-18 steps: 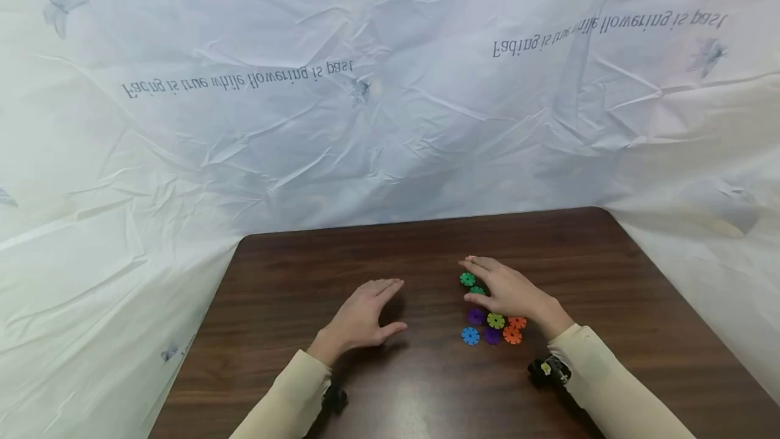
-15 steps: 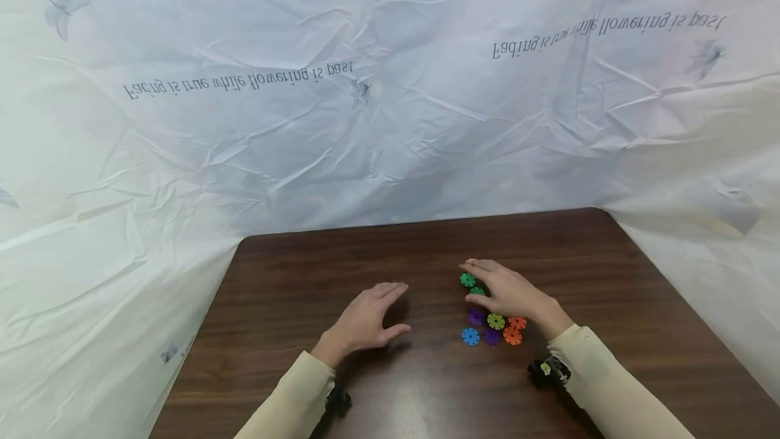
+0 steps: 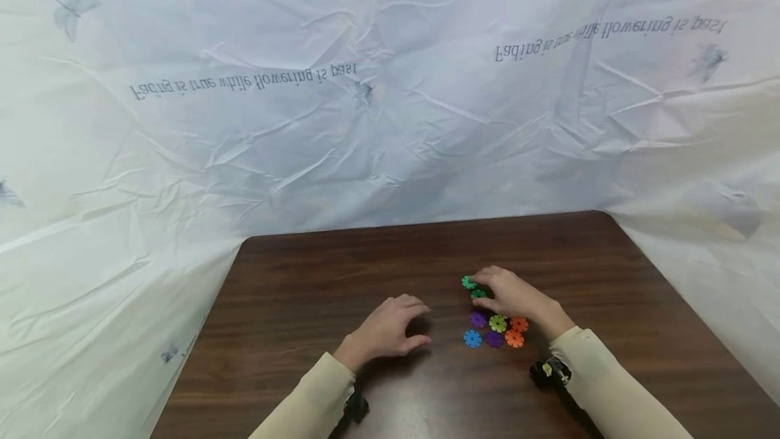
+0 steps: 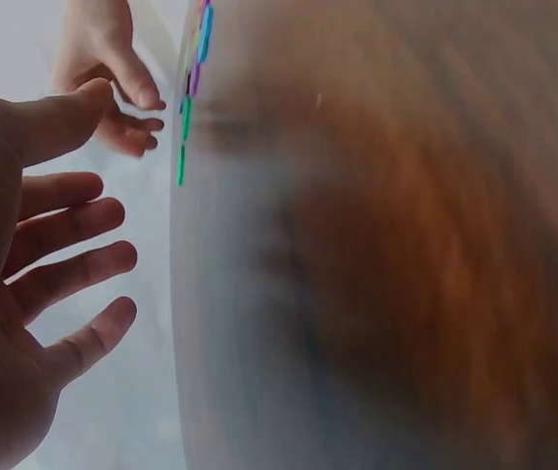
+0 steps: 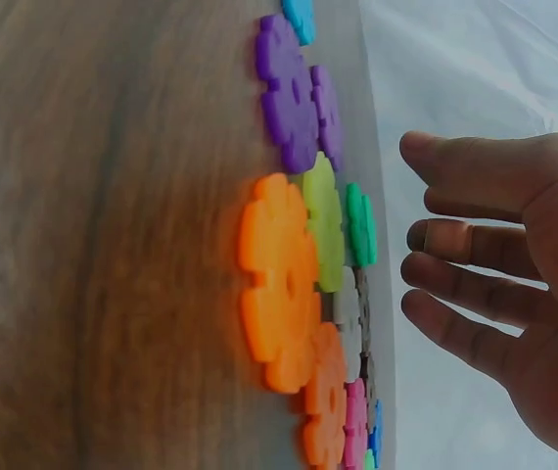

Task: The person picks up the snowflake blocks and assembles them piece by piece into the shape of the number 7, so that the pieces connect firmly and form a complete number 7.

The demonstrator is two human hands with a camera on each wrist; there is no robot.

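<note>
Looking down on a dark worktop [image 3: 329, 276], we see notched plastic discs [image 3: 494, 322] clustered just right of its centre, a right hand [image 3: 514, 297] loosely bent above them, grasping nothing, a left hand [image 3: 388, 329] apart, relaxed, unladen, wide wood stretching to the left, right and far edges.

Soft light, shadow beneath left hand [image 3: 386, 330], glare on tabletop [image 3: 411, 414], left-wrist view partly blurred, perhaps by motion

In the head view your right hand [image 3: 514, 295] partly hides a green disc [image 3: 478, 294], while the left wrist view blurs the table [image 4: 436, 255] and crops your left hand [image 4: 54, 231].
</note>
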